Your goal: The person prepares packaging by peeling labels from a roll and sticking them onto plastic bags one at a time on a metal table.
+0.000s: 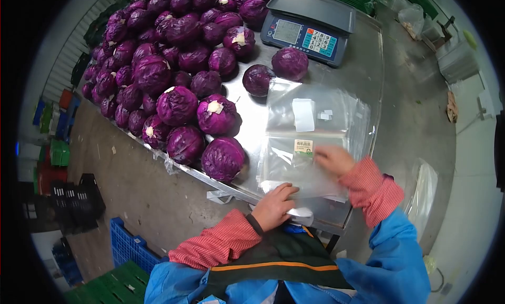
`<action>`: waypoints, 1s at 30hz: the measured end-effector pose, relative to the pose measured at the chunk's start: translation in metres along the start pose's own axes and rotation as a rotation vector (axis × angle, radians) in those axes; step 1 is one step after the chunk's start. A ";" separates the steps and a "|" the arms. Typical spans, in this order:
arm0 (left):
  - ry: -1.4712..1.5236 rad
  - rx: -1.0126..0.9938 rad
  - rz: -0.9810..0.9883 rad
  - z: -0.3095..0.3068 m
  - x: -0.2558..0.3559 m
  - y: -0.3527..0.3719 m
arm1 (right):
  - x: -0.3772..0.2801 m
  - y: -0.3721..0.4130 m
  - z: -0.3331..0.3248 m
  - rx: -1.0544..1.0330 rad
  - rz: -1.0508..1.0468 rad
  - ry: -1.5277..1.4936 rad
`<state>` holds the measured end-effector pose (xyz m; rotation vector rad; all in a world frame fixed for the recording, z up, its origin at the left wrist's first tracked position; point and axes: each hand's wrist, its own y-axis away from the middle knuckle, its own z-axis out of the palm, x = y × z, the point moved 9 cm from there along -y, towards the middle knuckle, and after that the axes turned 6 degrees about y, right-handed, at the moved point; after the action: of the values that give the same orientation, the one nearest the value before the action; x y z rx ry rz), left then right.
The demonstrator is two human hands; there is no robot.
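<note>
Clear plastic bags lie in a flat stack on the metal table. A small printed label with a green lower part sits on the top bag. My right hand is just right of this label, over the bag, its fingers smeared by motion. At the bags' near edge, my left hand has its fingers curled over a white paper strip, which shows on both sides of the hand. White paper slips rest farther up on the bags. Two red cabbages, one of them a rounder red cabbage, stand just beyond the bags.
A large heap of red cabbages covers the table's left side. A digital scale stands at the far edge. Below the table on the left are a blue plastic crate and a green crate. Plastic sheeting hangs at the right.
</note>
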<state>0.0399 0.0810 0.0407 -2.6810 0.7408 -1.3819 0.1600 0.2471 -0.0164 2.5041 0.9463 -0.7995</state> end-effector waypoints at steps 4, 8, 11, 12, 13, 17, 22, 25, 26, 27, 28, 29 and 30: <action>0.251 0.033 -0.327 0.005 -0.034 0.008 | -0.047 -0.061 -0.130 0.348 0.006 0.816; 0.495 0.214 -0.623 -0.011 -0.081 0.020 | -0.084 -0.031 -0.120 0.372 -0.059 0.435; 0.602 0.264 -0.710 -0.031 -0.090 0.015 | -0.076 0.020 0.013 -0.317 0.025 -0.187; 0.557 0.288 -0.684 -0.036 -0.091 0.015 | -0.079 0.034 0.041 -0.380 0.075 -0.381; 0.511 0.309 -0.656 -0.041 -0.092 0.014 | -0.085 0.044 0.066 -0.438 0.127 -0.576; 0.052 0.569 -0.439 -0.100 -0.030 0.009 | -0.080 0.055 0.069 -0.209 0.380 -1.045; 0.176 0.412 -0.330 -0.078 -0.003 0.024 | -0.093 0.041 0.047 -0.196 0.334 -1.192; 0.380 0.394 -0.452 -0.066 -0.022 0.033 | -0.096 0.034 0.033 -0.128 0.345 -0.958; 0.419 0.388 -0.482 -0.065 -0.026 0.036 | -0.093 0.033 0.023 -0.057 0.343 -0.752; 0.476 0.373 -0.523 -0.065 -0.027 0.039 | -0.093 0.032 0.012 0.015 0.339 -0.549; 0.532 0.360 -0.564 -0.067 -0.025 0.041 | -0.114 0.030 -0.016 0.137 0.214 -0.398; 0.588 0.348 -0.603 -0.069 -0.023 0.042 | -0.141 0.033 -0.049 0.258 0.086 -0.246; 0.551 0.345 -0.554 -0.076 -0.014 0.037 | -0.165 0.037 -0.074 0.377 -0.043 -0.094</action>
<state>-0.0407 0.0683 0.0670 -2.3196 -0.2688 -2.1676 0.1117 0.1761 0.1464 2.7340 0.8879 -1.1952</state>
